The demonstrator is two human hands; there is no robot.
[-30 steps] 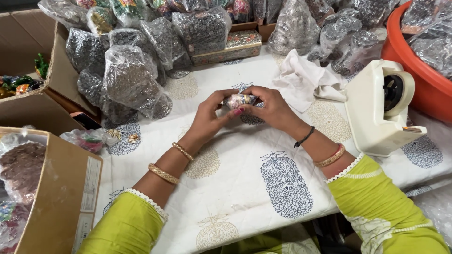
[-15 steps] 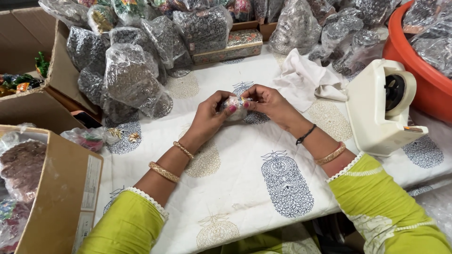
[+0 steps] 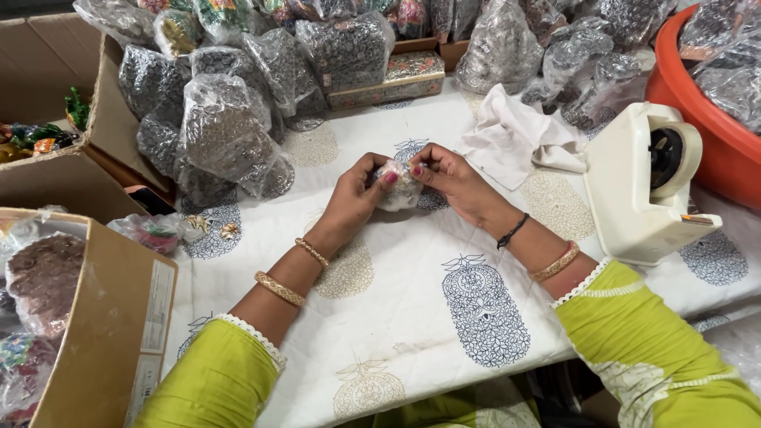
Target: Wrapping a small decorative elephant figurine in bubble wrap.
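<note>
Both my left hand (image 3: 361, 194) and right hand (image 3: 452, 181) are pinching a small plastic-wrapped bundle (image 3: 399, 187) just above the tabletop (image 3: 412, 309); wrap looks nearly closed (tape dispenser (image 3: 646, 186) untouched, so sealing's probably left).

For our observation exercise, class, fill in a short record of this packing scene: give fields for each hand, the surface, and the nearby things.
Left hand: left hand cups a small round item wrapped in clear plastic
Right hand: right hand pinches the top of the wrap with its fingers
Surface: white cloth with blue and tan block prints
Right side: cream plastic tape dispenser, orange plastic tub
Behind: crumpled white cloth, dark items bagged in clear plastic
Left side: brown cardboard box
</note>
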